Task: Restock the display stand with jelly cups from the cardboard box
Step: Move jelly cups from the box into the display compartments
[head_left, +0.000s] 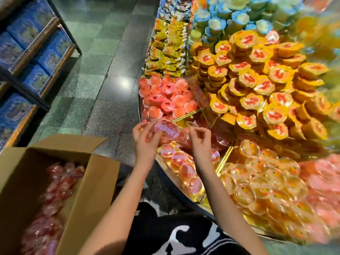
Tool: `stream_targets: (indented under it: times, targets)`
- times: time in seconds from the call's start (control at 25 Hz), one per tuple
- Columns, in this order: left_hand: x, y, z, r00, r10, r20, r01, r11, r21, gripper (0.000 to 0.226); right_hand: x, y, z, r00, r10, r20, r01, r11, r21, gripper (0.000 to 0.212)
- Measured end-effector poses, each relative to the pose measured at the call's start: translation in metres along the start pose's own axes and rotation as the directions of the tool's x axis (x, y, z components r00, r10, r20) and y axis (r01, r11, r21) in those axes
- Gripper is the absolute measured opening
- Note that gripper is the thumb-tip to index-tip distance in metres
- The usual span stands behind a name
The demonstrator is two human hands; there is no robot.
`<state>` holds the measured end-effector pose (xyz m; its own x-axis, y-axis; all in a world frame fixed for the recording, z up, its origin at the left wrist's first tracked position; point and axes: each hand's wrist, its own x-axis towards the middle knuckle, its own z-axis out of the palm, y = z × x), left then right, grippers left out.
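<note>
My left hand [147, 138] pinches a clear round plastic jelly cup with a pink printed lid [166, 130] by its near rim, held above the gold-edged compartment of the tiered display stand [185, 117]. My right hand [200, 138] hovers just beside it, fingers curled and narrow; whether they grip a second clear cup [191, 124] I cannot tell. More pink jelly cups [182, 162] lie in the compartment below. The open brown cardboard box [92, 181] at lower left holds red wrapped cups [55, 196].
</note>
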<state>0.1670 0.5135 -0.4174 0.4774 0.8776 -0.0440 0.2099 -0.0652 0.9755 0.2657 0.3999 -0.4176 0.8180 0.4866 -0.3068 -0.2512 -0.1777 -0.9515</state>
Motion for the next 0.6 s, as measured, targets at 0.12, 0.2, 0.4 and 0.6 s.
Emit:
stream_targets:
  times: [0.12,0.2,0.4,0.6]
  targets:
    - [0.013,-0.004,0.017,0.998,0.005,0.067,-0.007,0.999,0.034,0.033,0.014,0.002,-0.012,0.997,0.061,0.046,-0.062,0.998,0.024,0.054]
    - [0.029,-0.009,0.027,0.994,-0.01,0.105,0.005,0.999,0.052,0.034,0.023,0.004,-0.017,0.99,0.109,0.087,-0.107,0.994,-0.021,0.075]
    - [0.075,-0.015,0.049,0.954,-0.064,0.293,0.029,0.992,0.122,0.034,0.051,0.013,-0.011,0.997,0.044,-0.058,-0.051,0.992,-0.117,0.076]
    - [0.133,-0.02,0.06,0.898,-0.115,0.425,0.054,0.987,0.154,0.033,0.073,0.021,0.022,0.969,-0.03,-0.245,-0.01,0.987,-0.16,0.054]
